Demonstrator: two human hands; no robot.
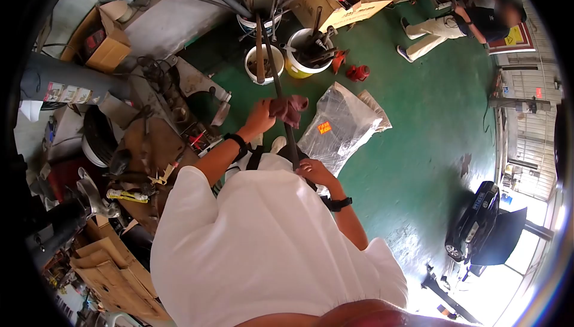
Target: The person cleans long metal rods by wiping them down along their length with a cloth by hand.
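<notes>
A long dark bar (277,70) runs from the buckets down to my waist. My left hand (259,117), with a black band on the wrist, is closed on a dark reddish cloth (289,110) that lies around the bar. Lower down, close to my white shirt, my right hand (315,172) is wrapped round the bar's near end. Just right of the bar, a plastic-wrapped package (341,126) with an orange label lies on the green floor.
Ahead stand a white bucket (253,64) and a yellow-banded bucket (297,62) of tools, with a red jack (359,73) beside them. A cluttered bench (156,147) is at the left. A person (472,22) stands at the upper right; a dark car (475,222) is at the lower right.
</notes>
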